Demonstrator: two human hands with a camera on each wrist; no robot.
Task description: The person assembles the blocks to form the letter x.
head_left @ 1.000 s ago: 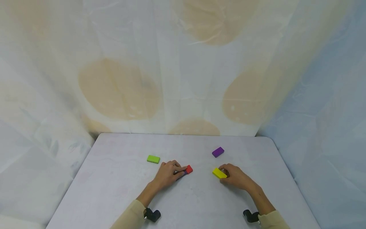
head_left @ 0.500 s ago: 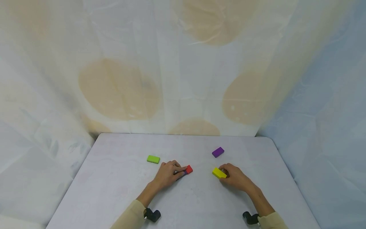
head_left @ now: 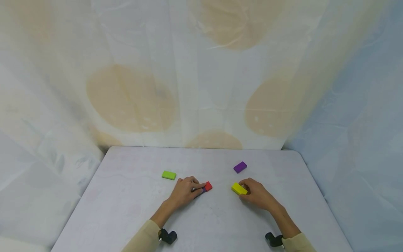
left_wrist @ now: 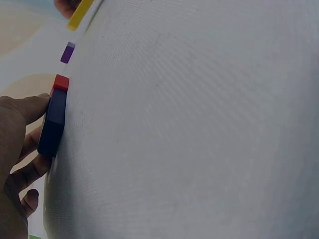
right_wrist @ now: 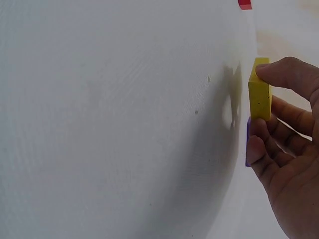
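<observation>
A pale grey table (head_left: pixel 132 210) is standing against a draped white cloth with tan ovals (head_left: pixel 132 98); on it the right hand (head_left: pixel 256 193) is pinching a yellow rectangular block (head_left: pixel 239 188), the left hand (head_left: pixel 184 191) gripping a dark blue block (left_wrist: pixel 53 122) touching a red block (head_left: pixel 208 186)

Cream sleeves (head_left: pixel 143 238) (black wrist cameras (head_left: pixel 168 236))

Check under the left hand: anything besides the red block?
A dark blue block lies end to end with the red block. The left hand covers most of it from the head view; nothing else shows.
</observation>
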